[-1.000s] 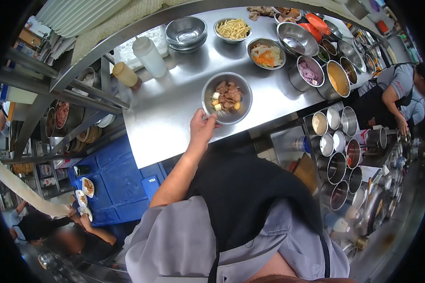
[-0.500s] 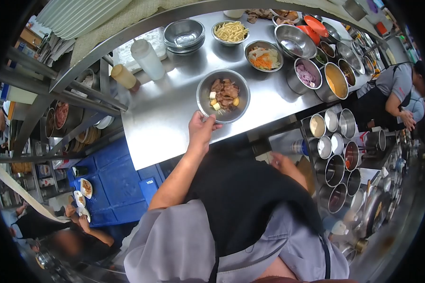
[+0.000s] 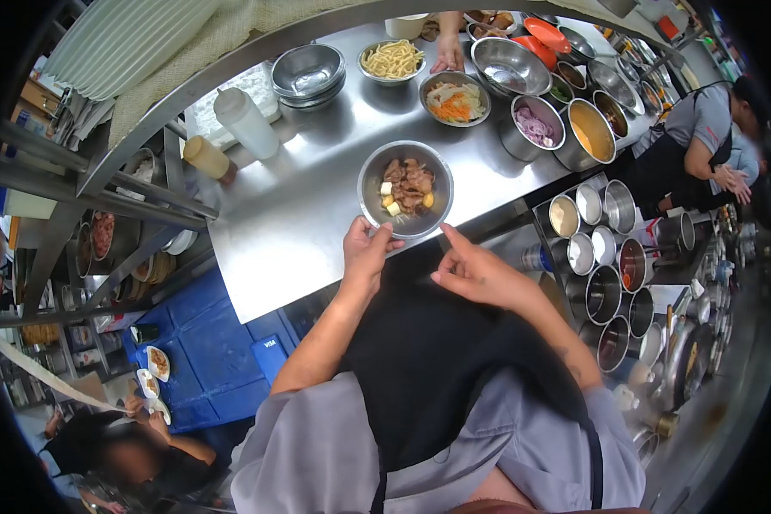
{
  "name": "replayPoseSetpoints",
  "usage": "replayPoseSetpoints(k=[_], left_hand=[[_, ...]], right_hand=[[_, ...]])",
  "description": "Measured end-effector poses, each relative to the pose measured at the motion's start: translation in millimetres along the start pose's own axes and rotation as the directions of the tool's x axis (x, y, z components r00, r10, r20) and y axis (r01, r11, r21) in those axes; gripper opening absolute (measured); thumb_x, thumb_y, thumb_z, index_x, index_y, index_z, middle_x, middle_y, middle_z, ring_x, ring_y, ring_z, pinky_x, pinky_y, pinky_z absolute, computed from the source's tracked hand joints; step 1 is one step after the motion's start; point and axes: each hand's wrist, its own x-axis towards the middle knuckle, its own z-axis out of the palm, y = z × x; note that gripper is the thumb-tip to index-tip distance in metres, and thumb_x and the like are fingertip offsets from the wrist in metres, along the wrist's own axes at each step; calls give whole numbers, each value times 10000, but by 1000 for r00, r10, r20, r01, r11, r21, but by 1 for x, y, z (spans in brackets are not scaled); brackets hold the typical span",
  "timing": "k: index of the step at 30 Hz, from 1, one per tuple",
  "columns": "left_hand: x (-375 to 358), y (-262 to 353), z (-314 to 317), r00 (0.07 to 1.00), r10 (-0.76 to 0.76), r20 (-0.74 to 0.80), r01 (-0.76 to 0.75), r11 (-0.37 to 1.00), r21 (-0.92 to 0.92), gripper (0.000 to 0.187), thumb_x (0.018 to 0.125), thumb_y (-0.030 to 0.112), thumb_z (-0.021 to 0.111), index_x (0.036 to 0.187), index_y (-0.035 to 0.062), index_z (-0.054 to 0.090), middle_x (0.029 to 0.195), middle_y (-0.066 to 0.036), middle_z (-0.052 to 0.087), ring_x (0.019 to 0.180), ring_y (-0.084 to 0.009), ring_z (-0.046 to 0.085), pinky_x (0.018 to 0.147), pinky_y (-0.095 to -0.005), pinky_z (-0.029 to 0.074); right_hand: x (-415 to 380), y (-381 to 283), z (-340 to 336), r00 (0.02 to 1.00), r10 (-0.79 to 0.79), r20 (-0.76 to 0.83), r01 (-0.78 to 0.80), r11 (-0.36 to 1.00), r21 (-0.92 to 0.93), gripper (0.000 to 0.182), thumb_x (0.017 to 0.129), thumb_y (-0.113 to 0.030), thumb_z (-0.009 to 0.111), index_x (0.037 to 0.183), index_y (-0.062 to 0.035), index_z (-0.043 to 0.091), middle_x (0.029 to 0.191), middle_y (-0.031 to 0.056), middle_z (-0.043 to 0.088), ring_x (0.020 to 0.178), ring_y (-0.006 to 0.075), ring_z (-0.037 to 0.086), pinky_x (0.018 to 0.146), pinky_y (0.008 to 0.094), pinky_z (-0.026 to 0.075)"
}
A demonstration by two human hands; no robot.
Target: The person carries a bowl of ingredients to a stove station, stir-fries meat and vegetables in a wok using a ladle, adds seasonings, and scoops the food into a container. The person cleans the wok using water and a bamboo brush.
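A steel bowl (image 3: 373, 206) with browned meat pieces and pale cubes stands near the front edge of the steel counter (image 3: 291, 214). My left hand (image 3: 365, 250) grips the bowl's near rim, thumb over the edge. My right hand (image 3: 474, 271) is raised just right of the bowl, index finger reaching to its rim, fingers apart and holding nothing.
Behind stand bowls of noodles (image 3: 391, 59), shredded vegetables (image 3: 454, 97), sliced onion (image 3: 535, 127), a yellow sauce pot (image 3: 588, 135), stacked empty bowls (image 3: 307, 72) and two squeeze bottles (image 3: 244, 122). Another person's hand (image 3: 447, 53) rests at the back. Round tins (image 3: 604, 257) fill the right; a co-worker (image 3: 702, 146) stands there.
My right hand has come up from below the counter to the bowl's right rim. The left hand has kept its hold on the bowl. Another person's hand has appeared at the back.
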Motion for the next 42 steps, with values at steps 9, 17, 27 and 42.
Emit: replayPoseSetpoints(k=[9,17,27,42], left_hand=[[-8,1,5,998,40,55,-43,997,59,79,939,77,574,950,48,501,982,-96,633,844,-136,630,729,-290,561],[-8,-10,3,996,46,72,-53,994,97,73,936,66,573,947,41,505,1004,-107,630,853,-149,642,724,-291,563],[-11,-7,6,998,10,61,-15,996,83,97,930,82,584,953,30,505,981,-96,619,846,-132,620,721,-281,554],[-8,-12,-1,997,-13,81,12,1000,16,101,930,80,584,969,46,497,995,-73,613,854,-119,604,735,-279,540]], right_hand=[[6,14,8,999,54,8,-54,999,-4,878,868,-309,662,1395,191,167,767,137,651,640,209,613,632,306,492],[7,21,10,999,40,-3,-39,999,17,874,871,-305,657,1391,198,166,759,143,649,649,209,617,634,303,492],[9,18,8,997,79,21,-80,996,38,872,867,-305,652,1378,214,171,712,132,646,647,210,625,635,295,494],[4,2,6,997,66,31,-66,998,16,864,869,-283,652,1403,178,153,737,156,644,667,234,637,634,319,501]])
